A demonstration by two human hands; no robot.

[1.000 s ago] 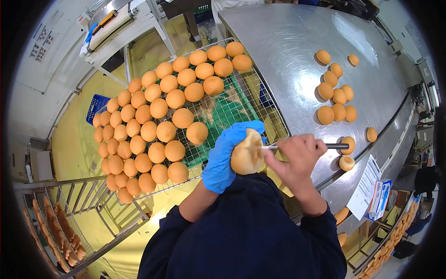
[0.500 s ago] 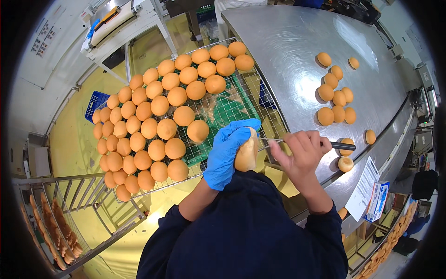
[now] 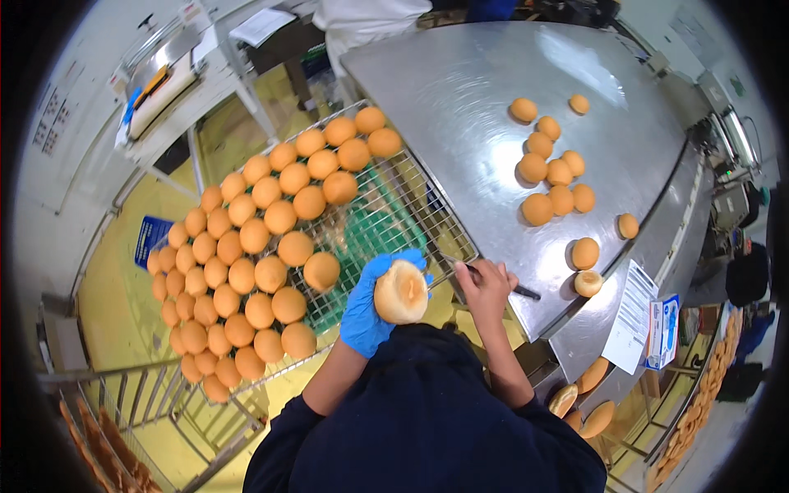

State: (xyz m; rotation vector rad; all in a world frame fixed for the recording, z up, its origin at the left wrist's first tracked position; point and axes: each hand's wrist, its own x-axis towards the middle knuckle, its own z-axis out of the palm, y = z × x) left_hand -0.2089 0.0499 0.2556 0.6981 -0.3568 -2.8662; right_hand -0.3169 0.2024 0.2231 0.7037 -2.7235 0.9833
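In my gloved left hand (image 3: 366, 308) is a round bread bun (image 3: 401, 293), tilted so its pale side with a browned centre shows. The blue-gloved fingers wrap round its far and left sides. My bare right hand (image 3: 485, 287) is closed on a knife with a black handle (image 3: 526, 292). Its thin blade points left and meets the bun's right edge by the gloved fingertips; whether the tip is inside the bun cannot be seen. Left of my hands, many golden buns (image 3: 279, 217) sit in rows on a wire rack (image 3: 403, 197).
To the right stands a steel table (image 3: 468, 107) with several loose buns (image 3: 559, 172). Near its closer edge lie a paper sheet (image 3: 631, 316) and a blue-and-white box (image 3: 662, 333). Long pieces of bread (image 3: 597, 419) lie at lower right. A blue crate (image 3: 152, 238) is beyond the rack.
The bun has turned from side-on, and its browned centre now shows. My right hand has moved lower and left with the knife. The view has shifted, bringing the long breads at lower right into sight.
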